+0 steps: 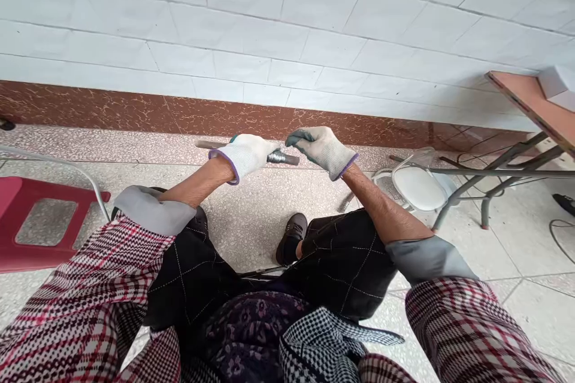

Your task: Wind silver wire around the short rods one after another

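Observation:
My left hand [250, 154], in a white knitted glove with a purple cuff, is closed around a brown rod [207, 144] held level in front of me. Shiny metal wire [276, 157] is wound about the rod just right of that grip, and the rod's bare end sticks out beyond it. Close to this end, slightly above and to the right, is my right hand [321, 148], in a matching glove with a grey-green fingertip coating. Its fingers are bent together towards the thumb in a pinch. Whatever lies between them is too small to make out.
A red plastic stool [45, 221] stands at the left. At the right are a white folding chair [420, 187] and a table [534, 93] on metal legs, with cables on the floor behind. A tiled wall [251, 30] with a brown baseboard runs across the front.

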### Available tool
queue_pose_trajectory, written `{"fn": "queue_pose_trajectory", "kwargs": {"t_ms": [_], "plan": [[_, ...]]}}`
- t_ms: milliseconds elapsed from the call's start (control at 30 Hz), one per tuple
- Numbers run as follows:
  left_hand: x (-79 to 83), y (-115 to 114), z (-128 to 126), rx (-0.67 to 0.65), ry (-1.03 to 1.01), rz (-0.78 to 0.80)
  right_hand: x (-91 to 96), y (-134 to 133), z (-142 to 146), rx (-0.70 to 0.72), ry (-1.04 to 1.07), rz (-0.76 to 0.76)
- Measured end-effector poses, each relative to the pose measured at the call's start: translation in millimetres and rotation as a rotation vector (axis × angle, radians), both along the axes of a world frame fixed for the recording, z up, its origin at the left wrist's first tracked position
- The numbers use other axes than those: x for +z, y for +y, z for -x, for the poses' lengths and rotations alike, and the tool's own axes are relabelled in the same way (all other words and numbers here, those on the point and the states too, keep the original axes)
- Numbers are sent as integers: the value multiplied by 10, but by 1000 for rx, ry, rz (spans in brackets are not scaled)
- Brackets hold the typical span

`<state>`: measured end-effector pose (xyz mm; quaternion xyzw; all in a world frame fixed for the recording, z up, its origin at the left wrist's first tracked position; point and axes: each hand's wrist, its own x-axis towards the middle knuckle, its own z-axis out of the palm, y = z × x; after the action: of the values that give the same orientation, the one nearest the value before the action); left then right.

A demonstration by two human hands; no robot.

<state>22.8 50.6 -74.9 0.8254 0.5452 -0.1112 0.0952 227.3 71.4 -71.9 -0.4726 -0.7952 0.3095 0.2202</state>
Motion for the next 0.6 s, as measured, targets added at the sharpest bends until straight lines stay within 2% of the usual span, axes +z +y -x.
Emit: {"fn": "queue_pose_trajectory", "kwargs": {"t_ms": [133,267,400,500,600], "plan": [[109,-15,26,62,-73,-21,-201,78,-12,-20,9,40],[100,64,110,171,-102,-42,-310,-156,119,52,-119,48],[-17,120,151,147,-26,-76,-154,-316,150,157,-179,-17],[-21,54,99,49,-1,-69,-4,-186,38,63,-143,-60],[64,-48,12,7,-58,-65,-22,28,-74,-17,-5,-37]]}}
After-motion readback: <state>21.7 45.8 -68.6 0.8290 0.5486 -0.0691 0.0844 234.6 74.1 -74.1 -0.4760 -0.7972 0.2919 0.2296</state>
